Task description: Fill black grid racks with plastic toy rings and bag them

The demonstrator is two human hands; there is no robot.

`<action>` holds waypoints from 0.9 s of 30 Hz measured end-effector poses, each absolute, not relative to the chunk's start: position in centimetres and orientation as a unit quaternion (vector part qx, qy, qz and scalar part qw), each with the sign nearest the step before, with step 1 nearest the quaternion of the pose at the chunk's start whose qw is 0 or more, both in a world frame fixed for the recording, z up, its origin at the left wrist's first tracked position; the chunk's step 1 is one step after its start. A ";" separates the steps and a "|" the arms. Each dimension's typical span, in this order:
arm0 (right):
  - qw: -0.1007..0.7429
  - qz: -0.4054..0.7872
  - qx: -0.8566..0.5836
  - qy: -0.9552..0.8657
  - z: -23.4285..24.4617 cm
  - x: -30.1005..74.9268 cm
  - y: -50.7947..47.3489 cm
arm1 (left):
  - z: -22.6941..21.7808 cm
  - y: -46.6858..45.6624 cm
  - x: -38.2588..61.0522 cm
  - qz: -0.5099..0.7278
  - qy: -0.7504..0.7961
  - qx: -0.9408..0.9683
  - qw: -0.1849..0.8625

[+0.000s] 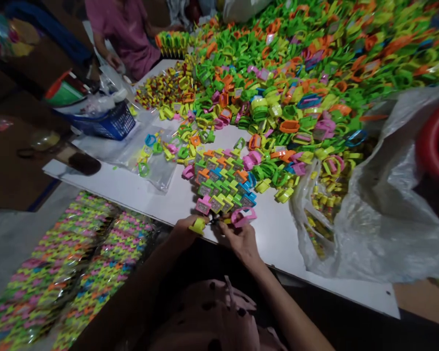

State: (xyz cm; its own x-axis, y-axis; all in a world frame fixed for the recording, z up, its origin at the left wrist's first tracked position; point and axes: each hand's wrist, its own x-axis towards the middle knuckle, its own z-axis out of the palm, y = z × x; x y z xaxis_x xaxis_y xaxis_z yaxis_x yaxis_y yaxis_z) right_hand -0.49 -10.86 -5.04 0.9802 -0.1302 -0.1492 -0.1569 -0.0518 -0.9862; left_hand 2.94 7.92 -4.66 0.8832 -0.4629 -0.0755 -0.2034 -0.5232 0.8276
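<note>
At the table's near edge my left hand (186, 233) is closed, with a yellow toy watch (197, 225) at its fingers. My right hand (243, 242) is closed too, holding a pink toy watch (243, 216) whose strap loops open upward. Between the fingertips of both hands is a small dark piece (212, 221), too small to make out. Just beyond my hands, several toy watches in pink, green, yellow, orange and blue stand in tight rows as a block (221, 187), grey faces toward me.
A large heap of loose toy watches (270, 92) covers the back and right. Small red-yellow pieces (171, 85) lie behind; similar ones fill a clear plastic bag (384, 214) at right. A blue basket (111, 122) stands left. Packed watches (58, 263) lie below. A co-worker (126, 34) sits opposite.
</note>
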 end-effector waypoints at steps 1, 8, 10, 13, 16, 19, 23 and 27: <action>0.672 0.002 -0.736 0.086 -5.3 -0.4 -10.6 | -4.6 8.1 3.5 -0.154 -0.221 0.864 0.426; 0.545 -0.058 -0.836 -0.023 -6.8 0.1 -10.5 | -3.5 7.7 6.2 -0.195 -0.278 0.890 0.305; 0.479 -0.060 -0.875 -0.035 -6.5 0.5 -10.5 | -3.6 7.4 5.6 -0.175 -0.261 0.898 0.309; 0.385 -0.045 -0.921 -0.031 -5.9 1.1 -10.2 | -4.4 6.7 4.2 -0.082 -0.219 0.906 0.353; 0.331 -0.028 -0.943 -0.037 -5.5 1.2 -9.9 | -5.2 5.9 3.0 0.032 -0.190 0.896 0.400; 0.291 0.014 -0.956 -0.037 -5.0 1.0 -9.7 | -5.9 5.6 2.9 0.045 -0.196 0.904 0.378; 0.232 0.095 -0.967 -0.041 -4.3 1.7 -9.5 | -6.4 6.1 4.2 0.020 -0.158 0.921 0.356; 0.227 0.109 -0.965 -0.077 -3.5 3.2 -9.3 | -5.9 6.3 5.1 0.056 -0.156 0.915 0.367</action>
